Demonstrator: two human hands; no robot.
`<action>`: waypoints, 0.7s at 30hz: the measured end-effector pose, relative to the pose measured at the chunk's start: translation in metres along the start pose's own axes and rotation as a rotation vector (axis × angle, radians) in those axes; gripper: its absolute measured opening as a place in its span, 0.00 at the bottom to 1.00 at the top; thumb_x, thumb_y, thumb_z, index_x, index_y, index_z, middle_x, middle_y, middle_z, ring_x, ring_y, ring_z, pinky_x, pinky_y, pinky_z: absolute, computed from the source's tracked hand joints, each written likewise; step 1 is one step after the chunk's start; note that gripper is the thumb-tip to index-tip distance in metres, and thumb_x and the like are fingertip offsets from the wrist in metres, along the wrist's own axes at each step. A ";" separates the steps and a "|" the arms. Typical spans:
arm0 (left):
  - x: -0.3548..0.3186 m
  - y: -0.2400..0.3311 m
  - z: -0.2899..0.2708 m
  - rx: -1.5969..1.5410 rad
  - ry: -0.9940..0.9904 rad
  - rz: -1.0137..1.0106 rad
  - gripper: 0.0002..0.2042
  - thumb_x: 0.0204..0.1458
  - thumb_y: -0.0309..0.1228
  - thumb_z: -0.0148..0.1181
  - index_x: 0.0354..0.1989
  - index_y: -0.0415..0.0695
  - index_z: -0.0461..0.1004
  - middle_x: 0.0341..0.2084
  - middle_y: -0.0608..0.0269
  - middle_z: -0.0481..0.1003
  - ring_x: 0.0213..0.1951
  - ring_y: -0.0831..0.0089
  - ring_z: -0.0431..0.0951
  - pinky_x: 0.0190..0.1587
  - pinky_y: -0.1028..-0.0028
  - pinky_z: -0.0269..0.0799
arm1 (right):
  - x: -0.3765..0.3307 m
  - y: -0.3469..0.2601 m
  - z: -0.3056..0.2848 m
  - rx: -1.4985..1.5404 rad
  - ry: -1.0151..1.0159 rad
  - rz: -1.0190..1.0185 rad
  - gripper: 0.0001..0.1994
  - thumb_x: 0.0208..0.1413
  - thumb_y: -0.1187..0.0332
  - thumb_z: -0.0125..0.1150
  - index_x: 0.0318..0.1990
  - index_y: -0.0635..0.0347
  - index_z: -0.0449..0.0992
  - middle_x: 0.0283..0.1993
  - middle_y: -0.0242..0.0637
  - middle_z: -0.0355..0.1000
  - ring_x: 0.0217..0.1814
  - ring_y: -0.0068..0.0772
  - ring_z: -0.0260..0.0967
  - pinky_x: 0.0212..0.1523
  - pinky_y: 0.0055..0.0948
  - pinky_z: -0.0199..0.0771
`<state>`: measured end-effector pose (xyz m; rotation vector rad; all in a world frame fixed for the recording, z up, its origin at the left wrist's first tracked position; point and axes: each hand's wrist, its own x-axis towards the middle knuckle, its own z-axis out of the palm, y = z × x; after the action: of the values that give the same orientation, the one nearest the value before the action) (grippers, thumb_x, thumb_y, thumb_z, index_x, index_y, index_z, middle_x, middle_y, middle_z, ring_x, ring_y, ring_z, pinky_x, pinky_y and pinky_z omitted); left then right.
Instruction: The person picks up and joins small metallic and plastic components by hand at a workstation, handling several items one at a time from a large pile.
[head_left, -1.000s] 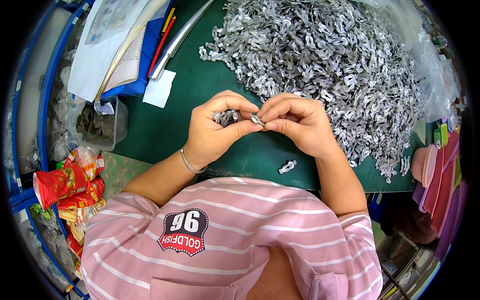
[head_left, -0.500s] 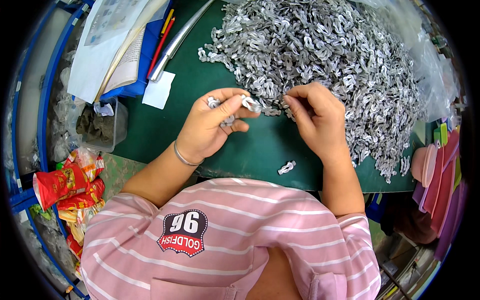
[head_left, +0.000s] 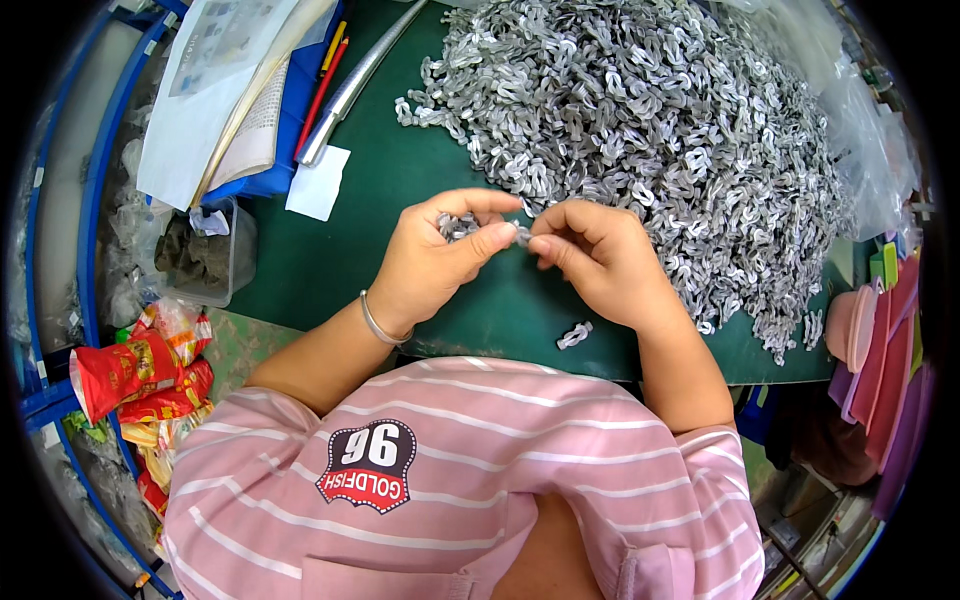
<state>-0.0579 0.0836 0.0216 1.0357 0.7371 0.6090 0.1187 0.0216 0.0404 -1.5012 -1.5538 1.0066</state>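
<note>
My left hand (head_left: 425, 258) curls around several small silvery looped pieces (head_left: 457, 226) and pinches one at its fingertips. My right hand (head_left: 600, 262) meets it there, thumb and forefinger closed on the other end of that looped piece (head_left: 522, 234). The fingers hide most of it. A large heap of the same looped pieces (head_left: 640, 110) covers the table beyond both hands. One loose looped piece (head_left: 575, 335) lies by the near table edge, below my right hand.
On the green table (head_left: 330, 260), a metal tube (head_left: 355, 90), a red pencil (head_left: 322, 100) and papers (head_left: 215, 80) on a blue folder lie left. A clear tub (head_left: 240, 250) holds dark lumps. Plastic sheeting (head_left: 865, 150) edges the heap. Red bags (head_left: 125, 370) are left, pink trays (head_left: 850, 325) right.
My right hand has moved left from the heap's edge to my left hand, and its fingertips now touch the piece held there. My left hand has shifted slightly.
</note>
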 end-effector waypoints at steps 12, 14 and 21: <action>-0.001 -0.002 -0.007 0.035 -0.030 0.142 0.07 0.46 0.20 0.58 0.35 0.35 0.71 0.26 0.63 0.71 0.19 0.85 0.63 0.18 0.86 0.55 | 0.006 0.018 0.005 0.664 -0.073 0.127 0.04 0.50 0.79 0.55 0.33 0.69 0.73 0.30 0.36 0.72 0.32 0.23 0.71 0.32 0.19 0.73; 0.000 -0.006 -0.007 0.120 -0.048 0.288 0.07 0.45 0.19 0.59 0.34 0.35 0.72 0.28 0.62 0.71 0.20 0.85 0.64 0.19 0.86 0.56 | 0.006 0.020 0.007 0.656 -0.025 0.035 0.03 0.49 0.81 0.56 0.32 0.69 0.73 0.33 0.38 0.72 0.33 0.23 0.71 0.33 0.19 0.73; -0.001 -0.008 -0.009 0.068 -0.034 0.345 0.07 0.45 0.18 0.58 0.34 0.35 0.71 0.30 0.61 0.71 0.20 0.85 0.63 0.20 0.86 0.56 | 0.005 0.008 0.007 0.728 -0.046 0.083 0.04 0.46 0.84 0.56 0.31 0.70 0.74 0.35 0.38 0.70 0.34 0.23 0.71 0.34 0.18 0.73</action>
<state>-0.0643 0.0845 0.0115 1.2456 0.5558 0.8645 0.1159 0.0267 0.0300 -1.0297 -0.9820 1.4599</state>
